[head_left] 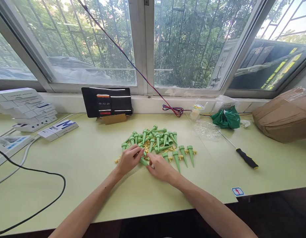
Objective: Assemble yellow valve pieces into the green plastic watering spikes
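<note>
A heap of several green cone-shaped plastic spikes (155, 138) with small yellow fittings (151, 144) lies in the middle of the pale green table (93, 165). My left hand (129, 160) and my right hand (161, 168) meet at the heap's near edge. Between their fingertips sits one green spike (143, 161), pinched from both sides. Three spikes (184, 153) lie side by side just right of my right hand.
A dark tablet (107, 101) showing a timer leans at the window sill. White boxes (26, 107) are stacked far left, with a black cable (38, 172) looping across the table. A screwdriver (245, 158), a green bag (226, 118) and a brown parcel (284, 115) lie to the right.
</note>
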Demonstrator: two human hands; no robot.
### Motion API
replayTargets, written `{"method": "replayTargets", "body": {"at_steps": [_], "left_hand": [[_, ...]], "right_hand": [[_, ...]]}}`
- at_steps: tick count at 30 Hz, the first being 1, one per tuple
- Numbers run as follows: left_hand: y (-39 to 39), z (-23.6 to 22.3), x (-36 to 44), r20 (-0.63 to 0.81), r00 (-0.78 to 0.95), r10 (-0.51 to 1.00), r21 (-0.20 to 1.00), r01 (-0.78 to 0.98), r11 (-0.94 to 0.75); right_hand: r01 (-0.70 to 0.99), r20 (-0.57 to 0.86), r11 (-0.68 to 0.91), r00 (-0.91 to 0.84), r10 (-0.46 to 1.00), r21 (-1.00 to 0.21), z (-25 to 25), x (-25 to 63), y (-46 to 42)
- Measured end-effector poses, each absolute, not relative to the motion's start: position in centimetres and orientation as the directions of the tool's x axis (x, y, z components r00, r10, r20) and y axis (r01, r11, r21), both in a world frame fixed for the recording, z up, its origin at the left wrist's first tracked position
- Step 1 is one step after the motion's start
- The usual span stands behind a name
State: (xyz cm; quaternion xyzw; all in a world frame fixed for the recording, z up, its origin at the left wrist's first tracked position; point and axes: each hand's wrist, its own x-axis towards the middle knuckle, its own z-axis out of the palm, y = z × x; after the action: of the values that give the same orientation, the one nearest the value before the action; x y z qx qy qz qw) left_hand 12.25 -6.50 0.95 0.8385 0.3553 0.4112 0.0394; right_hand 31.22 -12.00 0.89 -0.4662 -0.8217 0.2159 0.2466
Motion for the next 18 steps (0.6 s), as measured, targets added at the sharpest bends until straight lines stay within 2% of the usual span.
{"method": "replayTargets", "body": {"at_steps": [12,18], "left_hand": [[-6.62,1.38,12.72,0.628,0.349,0.695,0.445,0.572,-0.689],[-6.57,1.56,12.68,0.616,0.335,0.713,0.459,0.582,-0.671]], "right_hand": [[0.597,0.094,0.405,-0.482,0.871,-0.692,1.34,31.68,-12.36],[0.562,0.13,0.408,-0.468,0.874,-0.719,1.51,31.69,-12.65]]}}
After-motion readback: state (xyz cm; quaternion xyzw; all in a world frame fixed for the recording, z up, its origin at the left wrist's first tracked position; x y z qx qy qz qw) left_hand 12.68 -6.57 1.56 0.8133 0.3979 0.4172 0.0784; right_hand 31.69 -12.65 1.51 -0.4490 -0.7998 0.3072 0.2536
